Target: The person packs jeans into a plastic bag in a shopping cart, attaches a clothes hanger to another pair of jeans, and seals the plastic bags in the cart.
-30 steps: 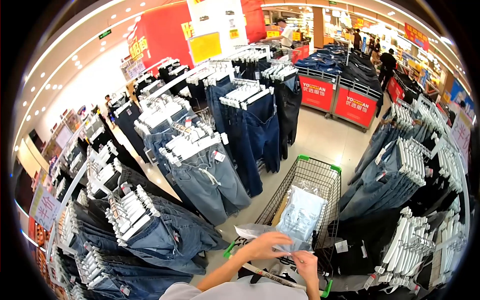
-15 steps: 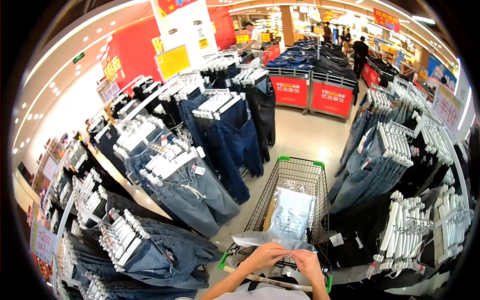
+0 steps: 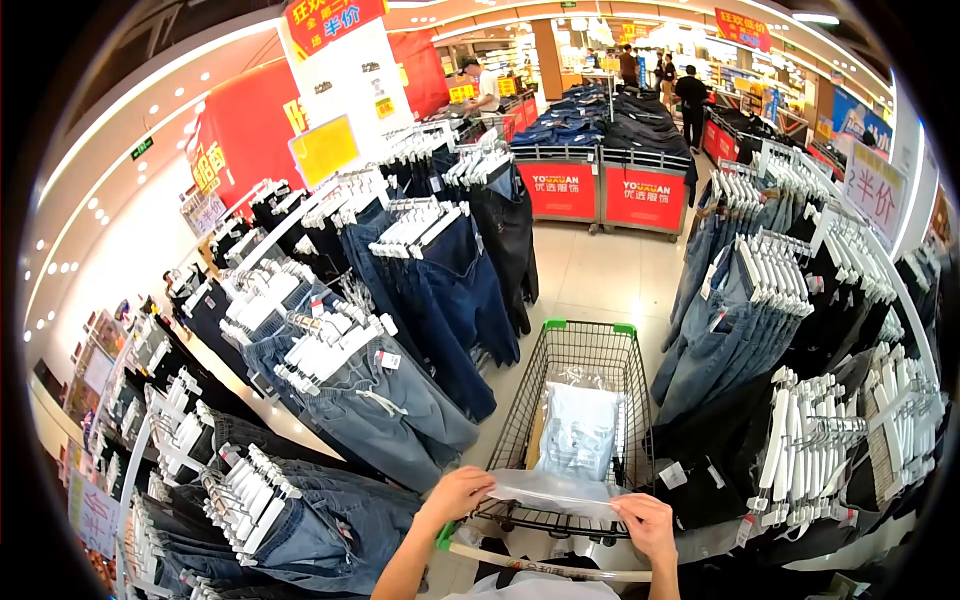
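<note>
A translucent plastic bag is stretched flat between my two hands, above the near end of a shopping cart. Its left end is pinched in the closed fingers of my left hand. At the opposite end, my right hand grips the bag between thumb and fingers. Beyond the bag, a light-blue folded item in clear plastic lies inside the cart's wire basket. A pale cart handle with green end pieces runs below my wrists.
Racks of hanging jeans line the left side, and more jeans hang on the right. White hangers cluster near the cart's right side. Red-fronted bins piled with trousers stand ahead. A person in black is farther back.
My hands have moved apart from close together, drawing the plastic bag out into a taut strip. The whole view has shifted slightly.
</note>
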### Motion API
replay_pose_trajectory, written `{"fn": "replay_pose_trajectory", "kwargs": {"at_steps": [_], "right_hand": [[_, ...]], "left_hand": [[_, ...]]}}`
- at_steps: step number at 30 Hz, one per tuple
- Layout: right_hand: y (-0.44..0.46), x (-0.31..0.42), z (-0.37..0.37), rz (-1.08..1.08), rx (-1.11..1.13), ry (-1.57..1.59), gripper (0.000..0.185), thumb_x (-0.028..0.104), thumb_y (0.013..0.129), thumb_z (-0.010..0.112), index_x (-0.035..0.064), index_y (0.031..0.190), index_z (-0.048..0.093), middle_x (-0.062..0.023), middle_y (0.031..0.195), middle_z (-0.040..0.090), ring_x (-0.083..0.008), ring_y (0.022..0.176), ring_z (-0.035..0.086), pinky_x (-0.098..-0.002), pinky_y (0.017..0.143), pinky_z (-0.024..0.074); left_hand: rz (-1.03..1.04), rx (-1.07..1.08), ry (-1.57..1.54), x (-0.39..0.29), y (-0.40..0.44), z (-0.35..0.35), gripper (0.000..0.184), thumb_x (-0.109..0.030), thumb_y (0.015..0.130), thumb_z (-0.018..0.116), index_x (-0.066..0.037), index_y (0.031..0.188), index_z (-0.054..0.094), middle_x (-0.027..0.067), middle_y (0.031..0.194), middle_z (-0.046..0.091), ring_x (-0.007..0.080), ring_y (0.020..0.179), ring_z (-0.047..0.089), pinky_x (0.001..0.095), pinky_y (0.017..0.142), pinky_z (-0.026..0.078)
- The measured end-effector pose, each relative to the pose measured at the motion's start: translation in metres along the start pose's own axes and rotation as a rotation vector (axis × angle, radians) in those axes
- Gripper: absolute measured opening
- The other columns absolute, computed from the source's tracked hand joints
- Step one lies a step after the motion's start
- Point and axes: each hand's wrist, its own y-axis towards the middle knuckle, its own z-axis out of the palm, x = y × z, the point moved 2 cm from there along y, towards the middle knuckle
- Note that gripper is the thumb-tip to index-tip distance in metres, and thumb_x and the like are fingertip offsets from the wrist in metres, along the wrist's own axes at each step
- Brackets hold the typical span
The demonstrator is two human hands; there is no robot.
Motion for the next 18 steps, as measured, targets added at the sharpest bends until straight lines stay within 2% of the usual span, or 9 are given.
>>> {"fn": "replay_pose_trajectory", "kwargs": {"at_steps": [6,7,8,11,14,18], "right_hand": [[-0.004,-0.001,-0.02,0.033,-0.036,0.023,0.014,-0.006,0.081,0.074,-0.0013,0.094,0.078,-0.0132,0.092,0.078,-0.0245,0.084,0.075,-0.0313,0.076,0.0584],[-0.005,-0.001,-0.02,0.034,-0.028,0.032,0.013,-0.004,0.082,0.075,-0.0001,0.095,0.078,-0.0127,0.091,0.078,-0.0254,0.084,0.075,-0.0324,0.076,0.0586],[-0.005,-0.001,-0.019,0.035,-0.021,0.044,0.013,-0.003,0.083,0.076,0.001,0.095,0.079,-0.0122,0.091,0.078,-0.0262,0.085,0.075,-0.0335,0.076,0.0588],[-0.002,0.002,-0.006,-0.004,0.033,0.05,0.011,0.0,0.084,0.076,0.0013,0.095,0.078,-0.0123,0.091,0.077,-0.0266,0.086,0.075,-0.0339,0.078,0.0583],[0.004,0.006,0.006,-0.044,0.107,0.05,0.012,0.001,0.085,0.076,0.0015,0.097,0.077,-0.0125,0.092,0.077,-0.0271,0.088,0.075,-0.0347,0.08,0.058],[0.01,0.007,0.003,-0.099,0.125,0.003,0.011,-0.001,0.084,0.077,-0.0007,0.094,0.077,-0.0123,0.092,0.078,-0.0271,0.087,0.075,-0.0345,0.078,0.0585]], "left_hand": [[-0.183,0.027,0.113,0.022,-0.012,-0.024,0.012,-0.009,0.085,0.076,-0.002,0.095,0.076,0.0113,0.098,0.076,0.0305,0.097,0.07,0.0392,0.086,0.057],[-0.217,0.079,0.107,0.025,-0.014,-0.022,0.018,-0.01,0.085,0.076,-0.003,0.102,0.075,0.0127,0.105,0.075,0.0323,0.102,0.069,0.0406,0.09,0.055],[-0.218,0.08,0.105,0.025,-0.013,-0.018,0.018,-0.01,0.085,0.076,-0.003,0.102,0.075,0.0127,0.105,0.075,0.0323,0.102,0.069,0.0406,0.09,0.055],[-0.095,0.059,0.042,0.003,0.004,0.0,0.036,-0.014,0.086,0.077,-0.004,0.121,0.07,0.0149,0.121,0.071,0.0357,0.112,0.065,0.0426,0.098,0.052],[0.038,0.16,-0.087,-0.015,0.017,0.032,0.024,-0.016,0.092,0.072,-0.004,0.113,0.073,0.0142,0.114,0.073,0.034,0.105,0.068,0.0403,0.092,0.054],[-0.014,0.263,-0.182,-0.021,0.024,0.037,0.016,-0.013,0.092,0.07,-0.002,0.103,0.074,0.0148,0.105,0.074,0.0346,0.097,0.069,0.0411,0.085,0.055]]}}
